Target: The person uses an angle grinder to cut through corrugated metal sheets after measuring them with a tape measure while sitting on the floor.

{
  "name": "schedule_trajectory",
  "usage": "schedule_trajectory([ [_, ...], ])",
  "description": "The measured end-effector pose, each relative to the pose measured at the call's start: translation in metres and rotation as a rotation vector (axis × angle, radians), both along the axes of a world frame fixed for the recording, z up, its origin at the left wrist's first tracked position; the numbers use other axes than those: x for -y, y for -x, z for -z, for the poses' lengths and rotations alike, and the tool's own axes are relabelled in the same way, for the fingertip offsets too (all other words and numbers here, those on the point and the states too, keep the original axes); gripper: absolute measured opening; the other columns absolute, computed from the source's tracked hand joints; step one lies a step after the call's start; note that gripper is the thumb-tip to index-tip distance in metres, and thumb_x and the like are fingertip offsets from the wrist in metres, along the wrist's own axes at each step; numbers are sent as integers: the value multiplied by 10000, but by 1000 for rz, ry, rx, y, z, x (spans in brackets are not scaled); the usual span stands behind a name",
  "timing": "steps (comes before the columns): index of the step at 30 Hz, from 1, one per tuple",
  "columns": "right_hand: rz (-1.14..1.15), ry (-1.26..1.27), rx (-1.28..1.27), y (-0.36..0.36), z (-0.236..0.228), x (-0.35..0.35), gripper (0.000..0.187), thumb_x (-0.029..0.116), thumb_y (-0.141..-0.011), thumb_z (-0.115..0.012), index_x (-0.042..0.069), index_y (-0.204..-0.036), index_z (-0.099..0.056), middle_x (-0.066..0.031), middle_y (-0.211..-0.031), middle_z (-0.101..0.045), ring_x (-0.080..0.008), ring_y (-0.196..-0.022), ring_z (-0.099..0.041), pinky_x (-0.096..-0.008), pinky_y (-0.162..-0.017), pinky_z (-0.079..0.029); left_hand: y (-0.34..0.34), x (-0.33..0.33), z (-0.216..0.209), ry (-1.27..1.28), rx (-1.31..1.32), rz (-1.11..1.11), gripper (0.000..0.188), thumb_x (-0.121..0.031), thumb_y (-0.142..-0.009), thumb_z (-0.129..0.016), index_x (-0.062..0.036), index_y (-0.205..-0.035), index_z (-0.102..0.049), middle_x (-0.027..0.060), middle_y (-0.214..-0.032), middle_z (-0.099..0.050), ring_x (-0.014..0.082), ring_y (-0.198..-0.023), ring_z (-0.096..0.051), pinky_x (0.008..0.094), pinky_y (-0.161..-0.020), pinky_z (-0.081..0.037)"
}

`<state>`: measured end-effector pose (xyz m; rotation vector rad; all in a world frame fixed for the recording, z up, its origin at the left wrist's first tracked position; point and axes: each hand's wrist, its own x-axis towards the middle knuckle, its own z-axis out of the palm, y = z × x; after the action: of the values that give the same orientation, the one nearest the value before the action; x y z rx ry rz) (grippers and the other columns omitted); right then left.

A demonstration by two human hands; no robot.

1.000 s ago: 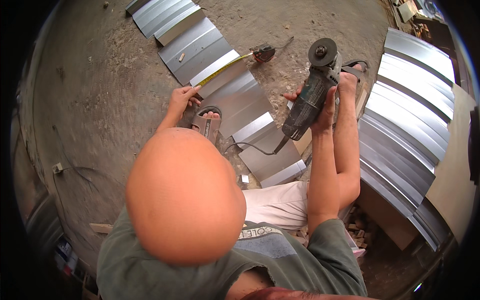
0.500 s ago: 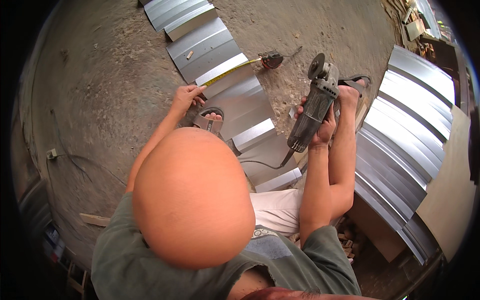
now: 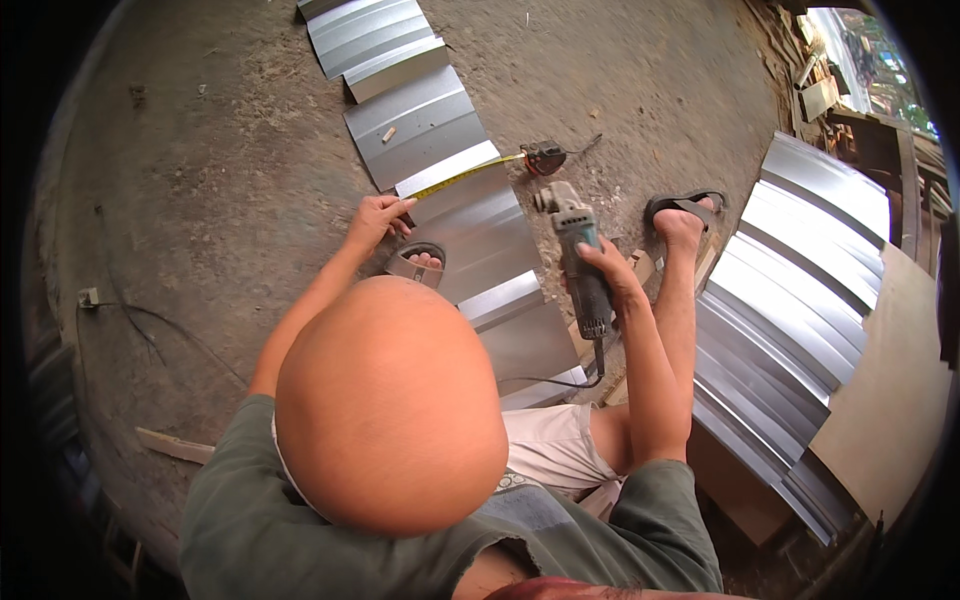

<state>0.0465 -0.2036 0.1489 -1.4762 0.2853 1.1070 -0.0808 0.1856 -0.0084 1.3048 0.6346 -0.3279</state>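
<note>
A long ribbed metal sheet (image 3: 485, 235) lies on the ground, running from the far left toward me. Across it stretches the yellow tape blade (image 3: 455, 180), coming from a dark tape measure case (image 3: 543, 157) on the ground beyond the sheet's right edge. At the sheet's left edge, my left hand (image 3: 376, 222) is closed, pinching the blade's end. My right hand (image 3: 615, 272) grips an angle grinder (image 3: 588, 285) above the ground right of the sheet, its head pointing away from me. The grinder's disc is hard to make out from this angle. Its cord trails back over the sheet.
My sandalled left foot (image 3: 420, 262) is at the sheet; my right foot (image 3: 685, 212) is farther right. Shiny ribbed sheets (image 3: 800, 265) and a pale board (image 3: 880, 380) lie at right. A cable with a small box (image 3: 90, 297) runs at left. Scrap wood (image 3: 820, 97) is piled far right.
My right hand has brought the grinder left and nearer and rolled it, so its disc no longer shows face-on. My left hand still holds the tape end at the sheet's edge.
</note>
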Motion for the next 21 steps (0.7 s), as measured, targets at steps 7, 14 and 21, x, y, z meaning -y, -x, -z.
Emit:
schedule_trajectory([
  [7,-85,18,-102,-18,21,-34,482,368,-877,-769,-6,-1118,-584,-128,-898,-670,-240,-713,-720,-353,-642,-605,-3,-3,0,-6,5,31,294,-319,-963,-739,-43,-863,-733,11,-731,-688,101,-607,-699,217,-535,-440],
  [14,-112,55,-100,-26,37,-51,429,380,-922,-718,-9,-1063,-603,-135,-863,-683,-240,-692,-719,-355,-611,-604,-2,-5,1,-2,-19,23,288,-305,-964,-740,-34,-866,-739,27,-734,-700,103,-599,-695,217,-530,-449],
  [21,-114,42,-123,-30,51,-50,435,384,-921,-719,-13,-1061,-610,-133,-868,-686,-237,-691,-722,-362,-595,-607,-2,-5,1,5,-14,28,277,-294,-970,-733,-31,-886,-743,20,-737,-697,104,-606,-697,212,-535,-457],
])
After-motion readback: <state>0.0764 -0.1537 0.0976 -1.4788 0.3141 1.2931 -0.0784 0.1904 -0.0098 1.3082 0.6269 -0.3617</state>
